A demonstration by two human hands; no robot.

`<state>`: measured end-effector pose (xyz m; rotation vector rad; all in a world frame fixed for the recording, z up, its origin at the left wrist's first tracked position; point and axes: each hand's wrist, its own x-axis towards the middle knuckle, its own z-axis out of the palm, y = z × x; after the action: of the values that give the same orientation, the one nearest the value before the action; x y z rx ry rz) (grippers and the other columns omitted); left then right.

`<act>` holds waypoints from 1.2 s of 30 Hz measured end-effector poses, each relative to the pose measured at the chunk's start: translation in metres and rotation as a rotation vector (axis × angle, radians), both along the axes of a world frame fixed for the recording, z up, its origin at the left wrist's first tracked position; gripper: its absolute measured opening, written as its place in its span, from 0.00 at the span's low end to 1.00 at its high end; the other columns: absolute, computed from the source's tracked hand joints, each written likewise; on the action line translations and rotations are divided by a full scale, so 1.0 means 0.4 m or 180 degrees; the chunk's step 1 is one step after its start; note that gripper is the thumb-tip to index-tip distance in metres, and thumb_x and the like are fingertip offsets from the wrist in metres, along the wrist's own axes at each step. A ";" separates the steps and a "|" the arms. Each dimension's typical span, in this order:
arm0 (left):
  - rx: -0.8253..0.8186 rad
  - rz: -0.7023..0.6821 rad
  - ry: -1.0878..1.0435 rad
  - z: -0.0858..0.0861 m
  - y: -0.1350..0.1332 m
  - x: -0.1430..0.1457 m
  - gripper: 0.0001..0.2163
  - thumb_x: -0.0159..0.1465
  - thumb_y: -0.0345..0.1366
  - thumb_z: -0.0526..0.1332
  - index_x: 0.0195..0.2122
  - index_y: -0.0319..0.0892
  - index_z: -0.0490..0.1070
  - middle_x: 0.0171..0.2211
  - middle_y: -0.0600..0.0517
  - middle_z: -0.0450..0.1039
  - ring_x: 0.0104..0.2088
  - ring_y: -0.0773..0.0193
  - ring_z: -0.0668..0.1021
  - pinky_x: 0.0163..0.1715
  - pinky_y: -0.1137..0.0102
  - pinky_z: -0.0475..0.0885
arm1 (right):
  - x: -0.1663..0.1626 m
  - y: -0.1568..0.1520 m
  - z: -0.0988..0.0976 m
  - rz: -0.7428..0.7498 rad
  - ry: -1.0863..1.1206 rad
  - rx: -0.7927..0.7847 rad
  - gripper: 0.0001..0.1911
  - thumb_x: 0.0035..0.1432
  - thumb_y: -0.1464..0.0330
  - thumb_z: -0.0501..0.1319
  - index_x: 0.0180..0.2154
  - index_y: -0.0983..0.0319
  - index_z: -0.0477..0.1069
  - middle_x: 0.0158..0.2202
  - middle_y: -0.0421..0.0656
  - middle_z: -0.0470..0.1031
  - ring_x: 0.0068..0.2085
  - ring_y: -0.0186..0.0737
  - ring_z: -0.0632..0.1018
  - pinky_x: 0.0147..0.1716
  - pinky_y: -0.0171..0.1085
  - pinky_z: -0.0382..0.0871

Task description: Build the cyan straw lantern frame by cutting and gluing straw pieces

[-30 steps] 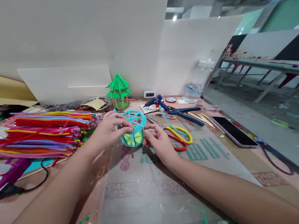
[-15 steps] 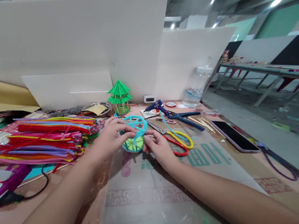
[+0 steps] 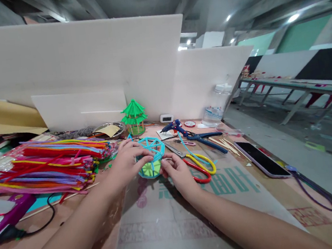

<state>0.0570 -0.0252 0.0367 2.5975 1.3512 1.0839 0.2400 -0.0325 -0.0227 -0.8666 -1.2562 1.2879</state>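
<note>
A small light-blue frame of pipe cleaners (image 3: 158, 157), with spokes inside a many-sided ring, stands in front of me. Under it shows a yellow-green base (image 3: 150, 169). My left hand (image 3: 129, 160) grips the frame from the left, thumb and fingers closed on its near side. At the frame's lower right edge my right hand (image 3: 179, 174) has its fingertips pinched together; whether they grip the frame or a small piece is hidden. Close to the right hand lie scissors (image 3: 203, 176) with one red and one yellow handle.
Bundled coloured pipe cleaners (image 3: 57, 163) lie left, beside a purple corded tool (image 3: 11, 214). Behind stands a green pagoda model (image 3: 134, 116). A blue glue gun (image 3: 174, 126), blue-handled pliers (image 3: 207, 138), a clear jar (image 3: 214, 108) and a phone (image 3: 262, 158) lie back and right.
The view has tilted upward, so everything sits a little lower in the picture. Both hands keep nearly the same hold at the blue frame.
</note>
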 end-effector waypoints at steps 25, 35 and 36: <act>-0.0070 0.0247 -0.0428 0.001 -0.019 0.031 0.04 0.62 0.36 0.62 0.31 0.47 0.76 0.32 0.57 0.78 0.40 0.62 0.73 0.57 0.56 0.52 | -0.171 0.479 0.391 -0.0589 -0.3088 0.1439 0.45 0.50 0.55 0.65 0.63 0.67 0.51 0.60 0.58 0.61 0.58 0.50 0.68 0.54 0.44 0.63; -0.0311 0.0165 -0.0505 0.002 -0.015 0.024 0.06 0.64 0.36 0.59 0.34 0.47 0.76 0.33 0.57 0.79 0.42 0.61 0.72 0.60 0.54 0.49 | -0.301 0.728 0.346 -0.0610 -0.3735 0.0709 0.25 0.53 0.53 0.61 0.41 0.70 0.74 0.45 0.58 0.76 0.47 0.56 0.77 0.43 0.43 0.70; -0.0326 0.0172 -0.0494 0.003 -0.014 0.024 0.06 0.64 0.36 0.59 0.33 0.47 0.76 0.33 0.57 0.79 0.42 0.61 0.73 0.60 0.54 0.49 | -0.296 0.728 0.337 -0.0549 -0.3710 0.0733 0.21 0.53 0.57 0.62 0.39 0.69 0.75 0.42 0.57 0.77 0.45 0.54 0.78 0.40 0.41 0.70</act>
<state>0.0664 -0.0310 0.0379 2.3649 1.4092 1.1633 0.1215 0.2587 0.1122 -1.5941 -2.0863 0.3997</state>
